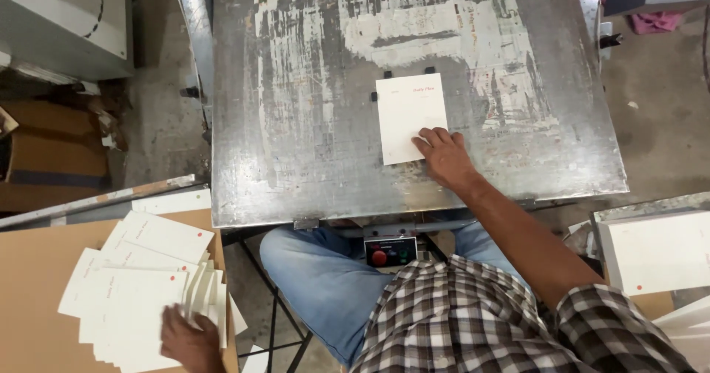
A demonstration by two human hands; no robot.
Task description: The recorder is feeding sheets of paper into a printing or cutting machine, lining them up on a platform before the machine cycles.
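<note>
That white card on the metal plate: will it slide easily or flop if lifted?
The white card lies flat on the worn metal plate, so a push from the right hand probably slides it. It looks thin and light, likely bending somewhat if lifted.

This is a print-finishing workshop. A worn, scratched steel machine bed (296, 121) fills the middle; below its front edge sits a control box with red and green buttons (390, 253). Left of the bed lie fanned cream printed sheets (140, 284) on brown board above a stained concrete floor (166, 129).
</note>
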